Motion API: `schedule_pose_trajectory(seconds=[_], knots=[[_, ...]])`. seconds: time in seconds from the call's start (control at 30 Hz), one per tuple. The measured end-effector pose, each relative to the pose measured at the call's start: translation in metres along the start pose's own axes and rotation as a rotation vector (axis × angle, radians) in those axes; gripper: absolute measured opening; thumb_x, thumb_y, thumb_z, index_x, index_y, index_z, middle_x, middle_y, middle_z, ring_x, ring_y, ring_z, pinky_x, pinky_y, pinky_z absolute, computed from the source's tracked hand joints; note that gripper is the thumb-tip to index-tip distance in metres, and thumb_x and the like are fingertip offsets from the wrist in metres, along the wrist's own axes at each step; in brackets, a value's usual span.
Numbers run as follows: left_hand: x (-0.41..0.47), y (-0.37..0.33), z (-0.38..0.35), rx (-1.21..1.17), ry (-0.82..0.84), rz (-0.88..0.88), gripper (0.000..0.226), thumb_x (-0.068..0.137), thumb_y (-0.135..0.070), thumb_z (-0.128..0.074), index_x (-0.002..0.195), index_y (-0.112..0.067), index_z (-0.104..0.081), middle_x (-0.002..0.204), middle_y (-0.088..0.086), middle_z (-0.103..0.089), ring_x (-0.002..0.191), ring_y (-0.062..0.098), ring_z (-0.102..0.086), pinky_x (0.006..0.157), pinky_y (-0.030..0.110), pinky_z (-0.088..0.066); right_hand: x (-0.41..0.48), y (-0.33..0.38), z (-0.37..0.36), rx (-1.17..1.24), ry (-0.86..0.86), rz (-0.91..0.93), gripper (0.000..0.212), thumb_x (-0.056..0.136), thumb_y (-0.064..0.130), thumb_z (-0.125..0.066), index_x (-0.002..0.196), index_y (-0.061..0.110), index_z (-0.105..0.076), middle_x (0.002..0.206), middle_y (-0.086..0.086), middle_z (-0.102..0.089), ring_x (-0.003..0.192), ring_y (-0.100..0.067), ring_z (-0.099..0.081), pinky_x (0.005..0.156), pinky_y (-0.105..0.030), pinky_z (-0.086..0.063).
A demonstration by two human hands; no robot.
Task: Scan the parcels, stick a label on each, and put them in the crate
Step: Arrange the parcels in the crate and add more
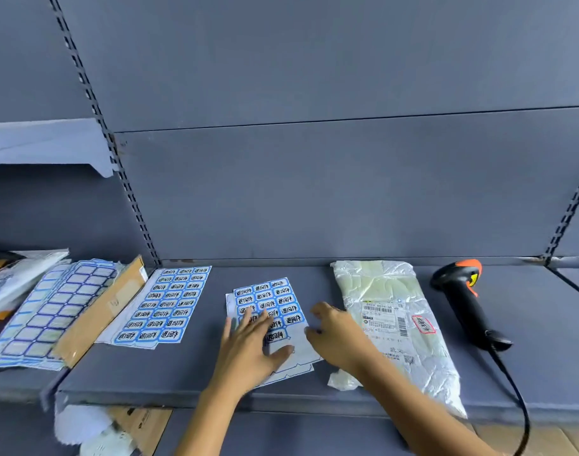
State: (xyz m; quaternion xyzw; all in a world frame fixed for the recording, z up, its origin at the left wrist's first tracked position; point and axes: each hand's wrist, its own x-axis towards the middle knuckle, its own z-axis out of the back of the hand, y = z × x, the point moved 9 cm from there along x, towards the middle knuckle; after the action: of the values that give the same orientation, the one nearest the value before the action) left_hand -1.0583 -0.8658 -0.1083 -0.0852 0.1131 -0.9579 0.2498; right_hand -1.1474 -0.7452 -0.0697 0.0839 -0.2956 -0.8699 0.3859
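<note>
A grey metal shelf point(347, 284) at waist height, seen from above, with both hands reaching onto it.

The left hand point(248, 343) lies flat, palm down, on a sheet of blue-bordered labels point(268, 297) in the middle of the shelf. Its fingers are straight and spread and its thumb is out to the right, pressing the sheet down.

The right hand point(337, 337) is at the right edge of the same sheet. Its fingers are curved and its thumb and forefinger are close to the paper. Whether they pinch a label cannot be told.

Just right of that hand lies the parcel point(393, 291), a flat crinkled plastic bag. Its printed shipping slip faces up and bears a red-bordered sticker; the right forearm crosses its near corner.

Further right, a black and orange barcode scanner point(465, 301) rests on its side, and its cable point(518, 406) trails off the front edge.

To the left lie another full label sheet point(169, 304), a strip of cardboard point(100, 314), and a stack of sheets with blank labels point(51, 307).
</note>
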Motion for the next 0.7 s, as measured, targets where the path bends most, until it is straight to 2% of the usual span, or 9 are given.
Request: schedule_pose_trajectory(seconds=[0.13, 0.23, 0.3, 0.37, 0.43, 0.5, 0.6, 0.63, 0.7], knots=[[-0.004, -0.002, 0.002, -0.056, -0.054, -0.025, 0.095, 0.061, -0.08, -0.013, 0.14, -0.033, -0.039, 0.151, -0.014, -0.031, 0.142, 0.004, -0.019, 0.114, 0.027, -0.005, 0.012, -0.003, -0.026, 0.056, 0.048, -0.123, 0.043, 0.088, 0.026, -0.059, 0.122, 0.006, -0.044, 0.119, -0.01, -0.06, 0.109, -0.027, -0.057, 0.075, -0.027, -0.041], [-0.006, -0.006, 0.009, -0.083, -0.115, -0.07, 0.084, 0.066, -0.077, -0.024, 0.136, -0.035, -0.045, 0.145, -0.018, -0.041, 0.136, 0.003, -0.031, 0.105, 0.02, -0.016, 0.019, -0.023, -0.029, 0.326, 0.052, -0.266, 0.063, 0.08, 0.02, -0.072, 0.131, 0.002, -0.04, 0.113, -0.008, -0.066, 0.101, -0.022, -0.059, 0.074, -0.023, -0.04], [-0.005, -0.012, 0.014, -0.225, -0.138, -0.094, 0.066, 0.074, -0.068, -0.044, 0.128, -0.032, -0.054, 0.132, -0.017, -0.054, 0.122, 0.006, -0.048, 0.099, 0.017, -0.028, 0.02, -0.034, -0.028, 0.53, 0.093, -0.324, 0.049, 0.077, 0.015, -0.076, 0.118, 0.005, -0.052, 0.096, -0.01, -0.068, 0.077, -0.02, -0.057, 0.071, -0.028, -0.043], [-0.001, -0.02, 0.014, -0.37, -0.13, -0.129, 0.053, 0.077, -0.057, -0.057, 0.12, -0.027, -0.062, 0.118, -0.015, -0.064, 0.102, 0.01, -0.06, 0.094, 0.025, -0.044, 0.02, -0.032, -0.024, 0.596, 0.149, -0.265, 0.016, 0.077, 0.007, -0.075, 0.09, 0.011, -0.066, 0.075, -0.006, -0.065, 0.059, -0.014, -0.049, 0.061, -0.025, -0.041], [0.003, -0.027, 0.009, -0.423, -0.124, -0.148, 0.05, 0.078, -0.055, -0.055, 0.116, -0.024, -0.064, 0.112, -0.013, -0.067, 0.091, 0.013, -0.064, 0.085, 0.032, -0.052, 0.018, -0.027, -0.021, 0.651, 0.135, -0.194, 0.018, 0.075, -0.004, -0.072, 0.086, 0.011, -0.071, 0.068, 0.001, -0.068, 0.052, -0.004, -0.053, 0.054, -0.015, -0.041], [0.006, -0.031, 0.009, -0.504, -0.139, -0.135, 0.041, 0.081, -0.046, -0.059, 0.116, -0.024, -0.064, 0.112, -0.014, -0.066, 0.093, 0.01, -0.063, 0.083, 0.031, -0.053, 0.016, -0.03, -0.022, 0.731, 0.091, -0.199, 0.036, 0.071, -0.008, -0.073, 0.104, 0.004, -0.064, 0.086, -0.004, -0.074, 0.067, -0.006, -0.064, 0.061, -0.016, -0.05], [0.008, -0.035, 0.009, -0.651, -0.146, -0.13, 0.032, 0.084, -0.023, -0.068, 0.116, -0.026, -0.064, 0.112, -0.027, -0.059, 0.104, 0.002, -0.059, 0.091, 0.021, -0.049, 0.011, -0.036, -0.021, 0.728, -0.031, -0.231, 0.063, 0.065, 0.006, -0.08, 0.116, 0.014, -0.043, 0.094, -0.006, -0.072, 0.09, -0.022, -0.068, 0.087, -0.04, -0.054], [0.008, -0.034, 0.009, -0.694, -0.141, -0.12, 0.033, 0.082, -0.018, -0.07, 0.113, -0.028, -0.066, 0.111, -0.029, -0.058, 0.104, -0.002, -0.058, 0.091, 0.017, -0.047, 0.01, -0.036, -0.021, 0.703, -0.059, -0.22, 0.065, 0.065, 0.009, -0.08, 0.116, 0.017, -0.041, 0.092, -0.005, -0.073, 0.091, -0.021, -0.068, 0.088, -0.041, -0.053], [0.006, -0.028, 0.01, -0.79, -0.147, -0.079, 0.035, 0.077, -0.008, -0.073, 0.101, -0.033, -0.067, 0.109, -0.026, -0.063, 0.101, -0.005, -0.06, 0.089, 0.011, -0.045, 0.007, -0.038, -0.019, 0.694, -0.105, -0.209, 0.059, 0.072, 0.006, -0.078, 0.115, 0.018, -0.039, 0.091, 0.002, -0.072, 0.086, -0.013, -0.067, 0.081, -0.029, -0.053]])
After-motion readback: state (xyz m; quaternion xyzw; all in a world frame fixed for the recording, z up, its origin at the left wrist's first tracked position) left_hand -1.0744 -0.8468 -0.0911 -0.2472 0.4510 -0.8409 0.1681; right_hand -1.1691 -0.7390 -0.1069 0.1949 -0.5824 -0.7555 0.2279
